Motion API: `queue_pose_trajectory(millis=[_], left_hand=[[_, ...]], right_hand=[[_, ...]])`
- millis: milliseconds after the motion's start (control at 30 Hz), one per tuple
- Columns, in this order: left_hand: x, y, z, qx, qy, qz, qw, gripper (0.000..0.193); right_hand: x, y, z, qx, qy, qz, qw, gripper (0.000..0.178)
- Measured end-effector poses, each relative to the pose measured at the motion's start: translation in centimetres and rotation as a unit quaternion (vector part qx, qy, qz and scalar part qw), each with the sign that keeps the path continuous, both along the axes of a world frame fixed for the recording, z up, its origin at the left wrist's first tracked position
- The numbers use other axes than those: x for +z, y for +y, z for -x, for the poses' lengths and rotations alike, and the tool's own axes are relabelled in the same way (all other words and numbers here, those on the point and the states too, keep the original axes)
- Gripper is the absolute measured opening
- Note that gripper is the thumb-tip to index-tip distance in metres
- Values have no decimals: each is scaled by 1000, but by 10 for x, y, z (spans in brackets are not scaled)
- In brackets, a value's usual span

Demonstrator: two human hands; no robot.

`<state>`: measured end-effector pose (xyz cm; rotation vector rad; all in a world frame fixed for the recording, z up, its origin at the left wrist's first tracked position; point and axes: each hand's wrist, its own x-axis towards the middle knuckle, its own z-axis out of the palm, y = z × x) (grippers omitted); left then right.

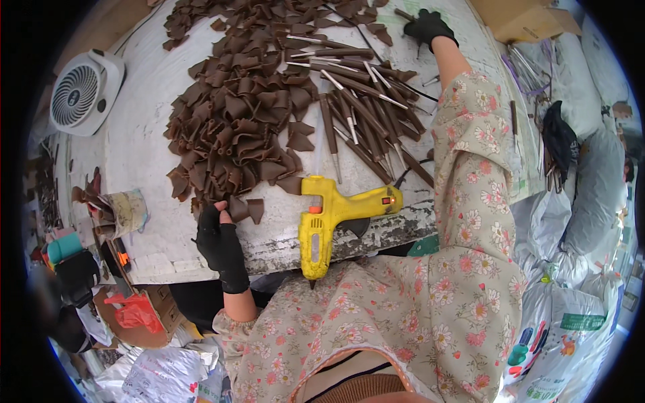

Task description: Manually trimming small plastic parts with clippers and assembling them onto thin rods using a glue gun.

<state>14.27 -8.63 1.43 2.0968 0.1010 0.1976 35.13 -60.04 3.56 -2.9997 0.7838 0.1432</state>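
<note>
My left hand point(218, 242), in a black fingerless glove, rests at the near edge of the white worktable point(144, 134) and pinches a small folded brown piece point(240, 209) beside the big heap of brown folded pieces point(242, 107). My right hand point(428, 27), also in a black glove, reaches to the far side of the table and closes on the end of a brown wrapped stick point(405, 13). A pile of brown wrapped sticks with metal ends point(363, 101) lies between the hands. A yellow glue gun point(336, 215) lies at the table's near edge.
A white fan point(84, 91) stands at the table's left end. A small cup with brown scraps point(124, 211) sits near the left corner. A cardboard box point(521, 20) is at the far right, white sacks point(578, 221) stand to the right, and boxes and bags crowd the floor on the left.
</note>
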Motion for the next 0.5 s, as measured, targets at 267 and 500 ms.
queue_pose_trajectory(millis=[267,500], left_hand=[[-7,-4,-4,-17,-10,29,999,14],[-5,-2,-7,-24,-13,2,1000,15]], right_hand=[[-13,-58,18,-29,-45,-106,993,53],[60,-106,147,-64,-126,-217,966,34]])
